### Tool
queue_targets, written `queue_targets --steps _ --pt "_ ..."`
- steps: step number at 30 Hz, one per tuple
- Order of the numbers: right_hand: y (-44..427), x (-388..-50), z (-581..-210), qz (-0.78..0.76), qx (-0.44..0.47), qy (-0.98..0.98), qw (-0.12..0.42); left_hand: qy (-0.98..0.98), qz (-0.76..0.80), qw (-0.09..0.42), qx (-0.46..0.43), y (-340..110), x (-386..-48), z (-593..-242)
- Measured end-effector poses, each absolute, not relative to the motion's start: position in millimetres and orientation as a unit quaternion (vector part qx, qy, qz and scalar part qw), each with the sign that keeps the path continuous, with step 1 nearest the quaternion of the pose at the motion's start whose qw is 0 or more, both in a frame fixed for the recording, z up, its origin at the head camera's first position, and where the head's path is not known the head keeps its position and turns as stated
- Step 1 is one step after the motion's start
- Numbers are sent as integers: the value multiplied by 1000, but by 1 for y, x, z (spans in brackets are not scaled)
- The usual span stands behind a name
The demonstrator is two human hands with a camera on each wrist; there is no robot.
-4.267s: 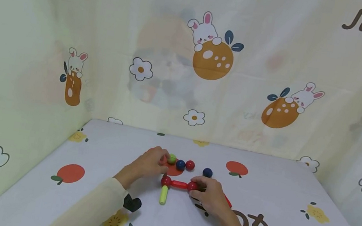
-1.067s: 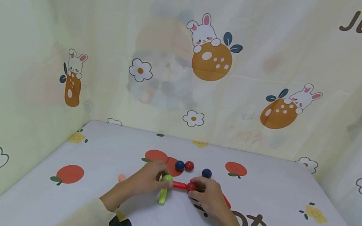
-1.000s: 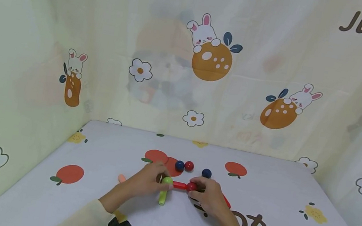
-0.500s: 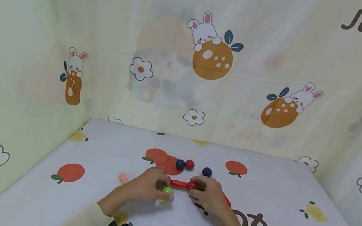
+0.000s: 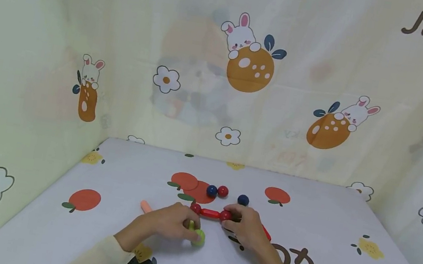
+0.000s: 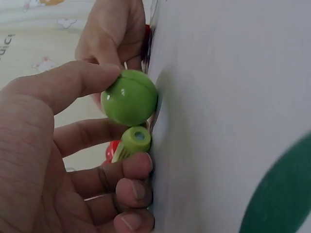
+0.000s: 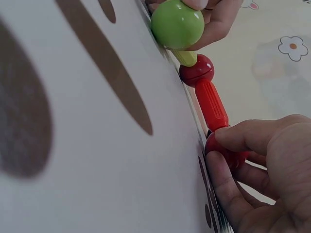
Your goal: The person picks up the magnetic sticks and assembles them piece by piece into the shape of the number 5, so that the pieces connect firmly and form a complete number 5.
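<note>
My left hand point(image 5: 172, 221) pinches a light green ball point(image 5: 199, 238) between thumb and index finger, low over the table. Right beside that ball is the near end of a lime-green stick point(image 6: 136, 140), with a metal dot in its tip; whether they touch I cannot tell. At its far end the stick meets a red ball point(image 5: 195, 208). From there a ridged red stick point(image 7: 211, 104) runs to a second red ball point(image 5: 225, 215), which my right hand point(image 5: 250, 228) grips. Another red piece point(image 5: 266, 233) sticks out beyond the right hand, mostly hidden.
Behind the hands lie a blue ball point(image 5: 212, 191) beside a red ball point(image 5: 223, 191), and another blue ball point(image 5: 243, 200) further right. A peach stick point(image 5: 145, 207) shows past my left forearm. Printed cloth point(image 5: 128, 105) walls the table's back and sides.
My left hand has taken the green ball from the back row and brought it nearer, past the left red ball to the lime-green stick's near end. The right hand stays put.
</note>
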State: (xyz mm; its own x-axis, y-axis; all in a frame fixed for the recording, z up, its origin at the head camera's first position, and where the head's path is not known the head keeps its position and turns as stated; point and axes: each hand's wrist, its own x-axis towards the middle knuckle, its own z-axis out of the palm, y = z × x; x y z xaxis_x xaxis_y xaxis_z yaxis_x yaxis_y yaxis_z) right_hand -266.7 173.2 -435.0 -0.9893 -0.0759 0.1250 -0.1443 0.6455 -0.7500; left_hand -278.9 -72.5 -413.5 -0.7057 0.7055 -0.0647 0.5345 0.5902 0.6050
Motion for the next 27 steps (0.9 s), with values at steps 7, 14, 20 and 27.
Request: queue_targets --steps 7,14,20,27 --pt "173 -267 -435 419 57 -905 37 885 268 146 351 -70 -275 -413" --pt "173 -267 -435 423 60 -903 39 887 268 152 343 -71 -275 -411" --pt "173 -267 -434 421 59 -905 37 891 259 148 343 -69 -273 -411" --pt "174 -267 -435 415 60 -907 38 906 231 115 336 -63 -269 -412"
